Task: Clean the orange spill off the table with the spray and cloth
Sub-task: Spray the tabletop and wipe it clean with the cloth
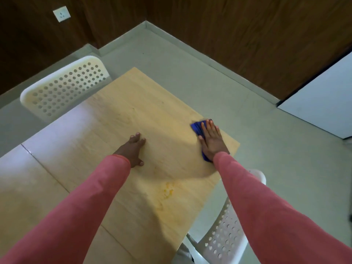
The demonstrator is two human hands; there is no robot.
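Note:
A blue cloth (197, 127) lies near the right edge of the light wooden table (133, 103). My right hand (211, 139) presses flat on it with straight fingers. My left hand (134, 149) rests on the bare tabletop near the middle, fingers spread. An orange spill (168, 190) marks the wood nearer to me, between my two pink-sleeved forearms. No spray bottle is in view.
A white perforated chair (62, 88) stands at the table's far left side. Another white chair (224, 237) sits at the near right, partly under my right arm. Grey floor and dark wooden walls surround the table; a white panel (323, 100) leans at the right.

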